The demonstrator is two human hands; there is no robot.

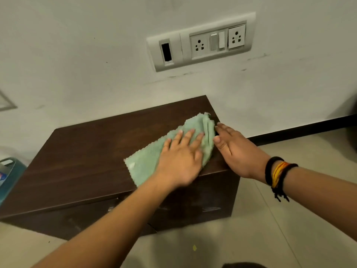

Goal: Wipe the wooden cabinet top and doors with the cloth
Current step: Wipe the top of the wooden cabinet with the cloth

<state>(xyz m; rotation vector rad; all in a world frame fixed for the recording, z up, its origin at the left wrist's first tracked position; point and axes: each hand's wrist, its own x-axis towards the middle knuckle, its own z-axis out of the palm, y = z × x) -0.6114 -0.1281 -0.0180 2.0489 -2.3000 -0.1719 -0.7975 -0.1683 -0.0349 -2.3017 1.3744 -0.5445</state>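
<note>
A pale green cloth lay on the right part of a dark wooden cabinet top. The left hand pressed flat on it — fingers spread, gripping nothing. The right hand rested open at the cabinet's right edge, touching the cloth's bunched side.

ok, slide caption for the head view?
Left hand presses green cloth on cabinet top; right hand at its edge.
</note>
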